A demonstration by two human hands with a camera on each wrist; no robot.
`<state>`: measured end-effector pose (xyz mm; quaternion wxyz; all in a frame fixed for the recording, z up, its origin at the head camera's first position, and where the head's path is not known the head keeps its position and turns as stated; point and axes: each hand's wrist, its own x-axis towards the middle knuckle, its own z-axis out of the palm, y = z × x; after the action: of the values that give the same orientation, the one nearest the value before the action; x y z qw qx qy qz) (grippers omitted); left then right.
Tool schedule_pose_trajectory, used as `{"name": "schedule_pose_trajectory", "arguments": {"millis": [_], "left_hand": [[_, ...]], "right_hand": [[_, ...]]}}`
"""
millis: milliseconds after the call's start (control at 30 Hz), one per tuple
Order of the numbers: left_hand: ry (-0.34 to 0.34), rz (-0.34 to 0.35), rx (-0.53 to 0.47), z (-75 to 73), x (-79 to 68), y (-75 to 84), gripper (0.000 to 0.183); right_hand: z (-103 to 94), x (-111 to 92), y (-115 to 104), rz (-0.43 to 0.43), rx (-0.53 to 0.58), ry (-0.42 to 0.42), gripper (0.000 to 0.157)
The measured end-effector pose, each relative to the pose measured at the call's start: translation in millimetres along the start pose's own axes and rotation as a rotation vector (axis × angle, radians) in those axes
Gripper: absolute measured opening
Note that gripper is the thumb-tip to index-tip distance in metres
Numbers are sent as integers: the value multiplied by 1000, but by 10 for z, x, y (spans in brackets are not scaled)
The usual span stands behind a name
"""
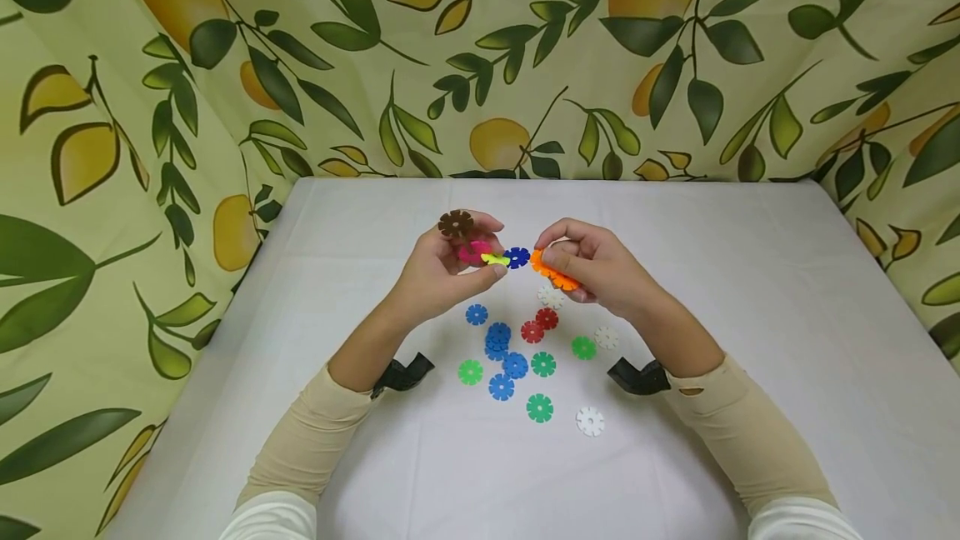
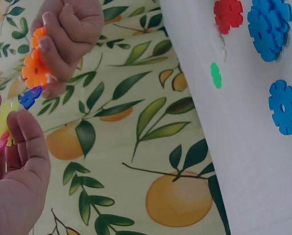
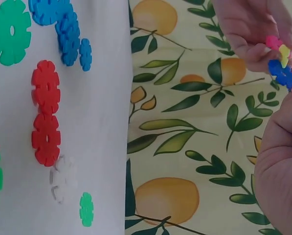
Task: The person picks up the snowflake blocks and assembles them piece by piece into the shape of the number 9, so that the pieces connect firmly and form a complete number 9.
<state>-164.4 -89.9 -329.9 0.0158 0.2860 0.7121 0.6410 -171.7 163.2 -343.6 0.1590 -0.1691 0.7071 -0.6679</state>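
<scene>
Above the table my left hand point(image 1: 438, 273) pinches a short chain of notched plastic flower discs. A brown disc point(image 1: 455, 223) sits at its upper end, then a pink disc point(image 1: 472, 253), a yellow disc point(image 1: 493, 259) and a dark blue disc point(image 1: 516, 257). The yellow one lies between thumb and fingers. To the right, my right hand point(image 1: 600, 265) grips orange discs point(image 1: 564, 281) with thumb and curled fingers. In the left wrist view the orange discs point(image 2: 35, 68) come right up to the dark blue disc point(image 2: 31, 97). My fingers partly hide the pink and orange discs.
Loose discs lie on the white table point(image 1: 375, 457) below my hands: several blue discs point(image 1: 502, 387), red discs point(image 1: 532, 332), green discs point(image 1: 539, 407) and white discs point(image 1: 590, 421). A patterned curtain point(image 1: 465, 48) hangs behind and at the sides. Black straps point(image 1: 637, 376) project from both wrists.
</scene>
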Motion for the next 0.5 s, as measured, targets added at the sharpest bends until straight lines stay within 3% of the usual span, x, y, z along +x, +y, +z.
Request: {"name": "schedule_pose_trajectory", "arguments": {"millis": [333, 500], "left_hand": [[-17, 62, -56, 23, -9, -15, 38], [16, 36, -83, 41, 0, -22, 32]], "right_hand": [[11, -4, 3, -31, 15, -10, 12], [45, -19, -10, -68, -22, 48, 14]]}}
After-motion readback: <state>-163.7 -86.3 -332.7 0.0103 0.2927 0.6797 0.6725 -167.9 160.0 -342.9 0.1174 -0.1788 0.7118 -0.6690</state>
